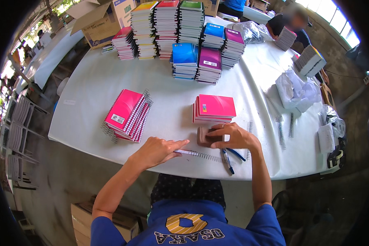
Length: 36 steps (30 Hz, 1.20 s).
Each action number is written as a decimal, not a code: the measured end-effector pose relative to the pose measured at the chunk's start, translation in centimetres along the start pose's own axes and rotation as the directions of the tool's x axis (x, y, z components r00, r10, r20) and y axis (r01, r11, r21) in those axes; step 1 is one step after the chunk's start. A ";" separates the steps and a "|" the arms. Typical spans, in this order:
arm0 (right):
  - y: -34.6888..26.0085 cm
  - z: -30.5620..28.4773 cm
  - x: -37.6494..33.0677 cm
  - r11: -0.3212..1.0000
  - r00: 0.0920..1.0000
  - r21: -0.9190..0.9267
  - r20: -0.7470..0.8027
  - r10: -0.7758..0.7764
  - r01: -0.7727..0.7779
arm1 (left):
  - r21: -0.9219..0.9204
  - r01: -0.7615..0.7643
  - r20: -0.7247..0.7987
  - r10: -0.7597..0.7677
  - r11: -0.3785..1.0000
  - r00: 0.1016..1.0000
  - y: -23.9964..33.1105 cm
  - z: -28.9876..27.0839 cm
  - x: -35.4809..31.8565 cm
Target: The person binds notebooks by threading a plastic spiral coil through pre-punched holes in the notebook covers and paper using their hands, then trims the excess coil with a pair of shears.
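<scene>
Blue shirt [186, 207] nearest, silver wire coil [209, 156] may cross white desk's [82, 119] near edge if left fingers [179, 144], grip unclear, slip; right fingers [219, 144] clamp brown block [201, 137].

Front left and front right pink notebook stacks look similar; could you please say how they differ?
The left stack shows wire coils sticking out; the right stack shows none. The left stack is fanned; the right stack sits more squarely. Both have pink covers.
</scene>
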State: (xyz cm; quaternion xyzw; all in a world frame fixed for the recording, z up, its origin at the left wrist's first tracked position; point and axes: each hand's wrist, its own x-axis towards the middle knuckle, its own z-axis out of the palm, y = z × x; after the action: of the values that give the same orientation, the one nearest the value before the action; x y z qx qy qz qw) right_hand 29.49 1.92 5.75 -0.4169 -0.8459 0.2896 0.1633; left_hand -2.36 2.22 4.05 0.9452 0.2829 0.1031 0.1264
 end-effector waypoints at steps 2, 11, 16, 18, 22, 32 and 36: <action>-3.6 1.7 0.0 0.994 0.993 -0.107 -0.112 -0.042 0.030 | 0.113 0.085 -0.008 -0.085 0.990 0.996 1.1 0.2 -0.5; -6.7 8.8 0.7 0.934 0.873 -0.357 -0.459 -0.168 -0.008 | 0.214 0.157 -0.053 -0.149 0.964 0.987 1.5 0.8 1.2; -7.1 8.1 1.2 0.965 0.871 -0.260 -0.467 -0.151 0.028 | 0.100 0.262 0.056 -0.268 0.960 0.962 1.2 0.7 0.9; -7.2 8.5 1.2 0.974 0.859 -0.227 -0.493 -0.137 0.025 | 0.077 0.233 0.049 -0.237 0.969 0.970 1.0 0.8 0.9; -6.8 8.6 1.1 0.976 0.878 -0.215 -0.463 -0.120 0.020 | 0.067 0.220 0.056 -0.224 0.973 0.973 1.0 0.5 1.1; -7.5 8.1 1.2 0.986 0.901 -0.164 -0.432 -0.033 -0.042 | 0.074 0.218 0.079 -0.224 0.973 0.971 1.0 0.3 1.2; -7.6 8.4 0.9 0.948 0.896 -0.318 -0.425 -0.130 -0.014 | 0.083 0.205 0.108 -0.213 0.975 0.971 1.0 0.3 1.2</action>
State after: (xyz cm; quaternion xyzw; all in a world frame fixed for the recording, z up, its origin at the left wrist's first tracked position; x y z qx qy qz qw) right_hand 19.96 -3.98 3.96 -0.4664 -0.8342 0.0450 0.2907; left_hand -0.76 1.98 4.18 0.9184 0.3766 0.0237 0.1193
